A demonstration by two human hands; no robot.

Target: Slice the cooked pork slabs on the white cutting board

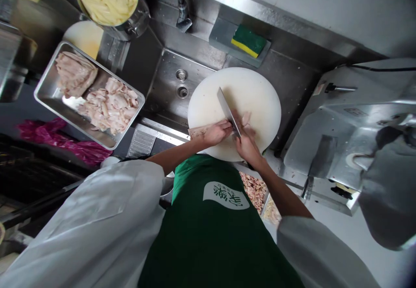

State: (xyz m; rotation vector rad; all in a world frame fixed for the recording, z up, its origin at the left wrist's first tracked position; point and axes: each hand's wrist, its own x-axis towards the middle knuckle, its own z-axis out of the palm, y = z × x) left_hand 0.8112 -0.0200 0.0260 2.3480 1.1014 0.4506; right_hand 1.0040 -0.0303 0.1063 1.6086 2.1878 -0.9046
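A round white cutting board [208,93] lies over the right part of the sink. On it, my right hand [248,149] grips a cleaver [226,108], its broad blade pointing away from me and to the left. My left hand [218,133] is closed, with curled fingers pressing down on a strip of pale meat [196,133] right beside the blade. The strip reaches the board's left edge. To the right of the blade lie cut meat pieces [246,118], somewhat blurred. The cleaver's handle is mostly hidden in my right hand.
At left, a metal tray [38,89] holds sliced and whole meat. Behind it stands a pot [130,27] of pale yellow strips. A green and yellow sponge [248,40] lies behind the board, near a faucet [183,21]. A slicing machine [338,127] stands at right; chopped meat [253,190] sits below.
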